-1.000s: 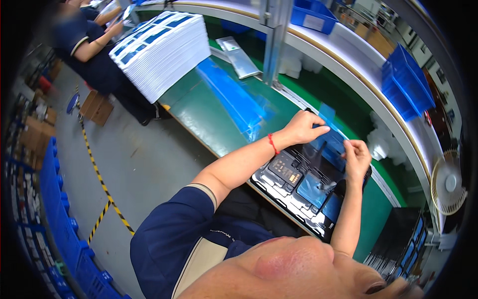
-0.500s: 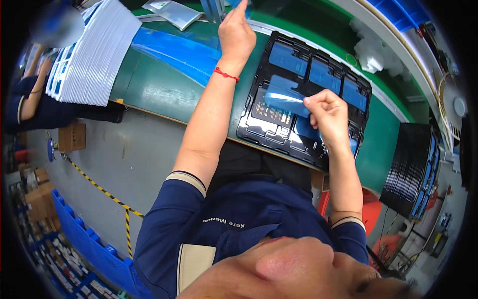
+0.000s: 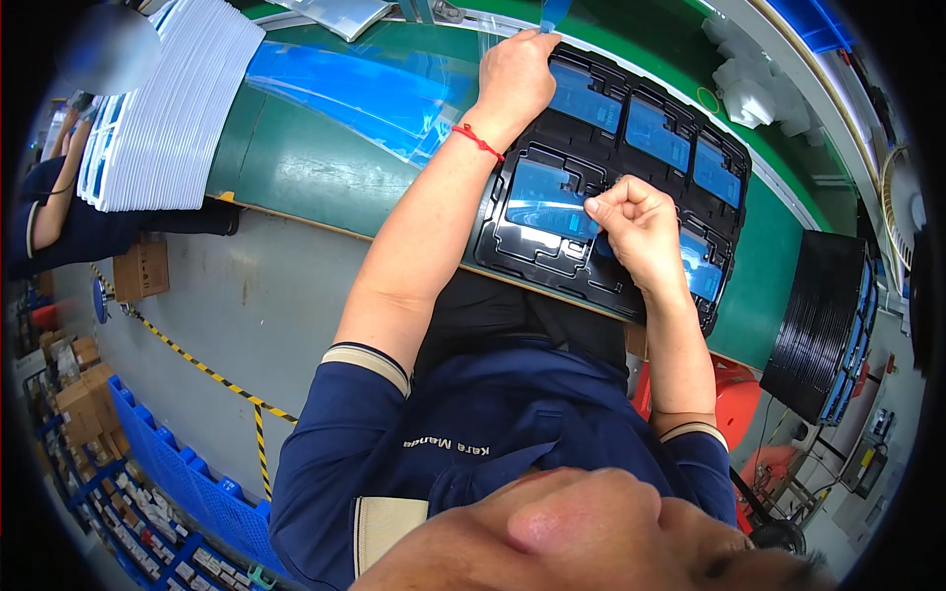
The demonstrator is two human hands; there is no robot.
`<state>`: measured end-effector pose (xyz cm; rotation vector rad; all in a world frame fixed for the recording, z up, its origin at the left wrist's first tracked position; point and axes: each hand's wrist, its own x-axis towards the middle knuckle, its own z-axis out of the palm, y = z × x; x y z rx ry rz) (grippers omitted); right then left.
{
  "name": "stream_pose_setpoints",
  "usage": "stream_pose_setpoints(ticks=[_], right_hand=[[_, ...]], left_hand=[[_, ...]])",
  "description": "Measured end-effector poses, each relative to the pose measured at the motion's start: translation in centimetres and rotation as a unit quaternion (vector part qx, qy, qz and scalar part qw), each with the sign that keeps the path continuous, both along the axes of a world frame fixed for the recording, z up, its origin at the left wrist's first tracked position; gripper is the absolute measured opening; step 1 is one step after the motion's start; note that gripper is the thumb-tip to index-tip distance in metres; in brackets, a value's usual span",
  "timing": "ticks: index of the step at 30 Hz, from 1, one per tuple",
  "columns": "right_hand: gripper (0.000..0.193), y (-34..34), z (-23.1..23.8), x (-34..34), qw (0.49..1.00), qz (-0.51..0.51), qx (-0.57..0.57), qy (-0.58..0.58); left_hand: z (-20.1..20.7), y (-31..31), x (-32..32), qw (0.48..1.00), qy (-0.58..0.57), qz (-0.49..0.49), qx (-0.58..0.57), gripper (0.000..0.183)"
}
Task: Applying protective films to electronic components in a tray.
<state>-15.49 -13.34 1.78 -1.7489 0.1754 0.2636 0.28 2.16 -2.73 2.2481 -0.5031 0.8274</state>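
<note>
A black moulded plastic tray (image 3: 596, 283) lies on the bench before me, with flat, dark pieces under blue film in its pockets. My right hand (image 3: 641, 229) is closed, thumb and fingertips pinching the right edge of a clear blue film (image 3: 552, 205) laid over the near left pocket. Light glares off this film. At the tray's far left corner, my left hand (image 3: 517, 84) is closed, its fingertips on a narrow blue film strip (image 3: 554, 14) that sticks up beyond them. The back of that hand hides part of its grip.
Blue film sheets (image 3: 355, 89) lie left of the tray on the green bench (image 3: 305, 153). A tall stack of white trays (image 3: 182, 108) stands farther left, with another person beside it. Black trays (image 3: 818, 325) are stacked at right. A white-framed rail runs behind.
My right hand has lowered the blue film from above the tray onto the near left pocket. My left hand has moved right and nearer, to the tray's far left corner.
</note>
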Motion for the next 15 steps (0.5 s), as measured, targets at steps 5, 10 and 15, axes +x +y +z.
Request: stream_pose_setpoints(ticks=[5, 10, 15], right_hand=[[0.010, 0.20, -0.02, 0.07, 1.000, 0.003, -0.010, -0.013], [0.015, 0.29, -0.56, -0.04, 0.999, 0.001, -0.010, -0.045], [0.011, 0.15, -0.25, 0.02, 0.999, 0.009, -0.033, -0.020]], left_hand=[[0.12, 0.14, -0.07, 0.999, 0.025, 0.012, 0.019, 0.031], [-0.03, 0.03, 0.08, 0.999, 0.027, 0.016, 0.028, 0.031], [-0.06, -0.01, -0.12, 0.999, 0.043, 0.022, 0.013, 0.030]])
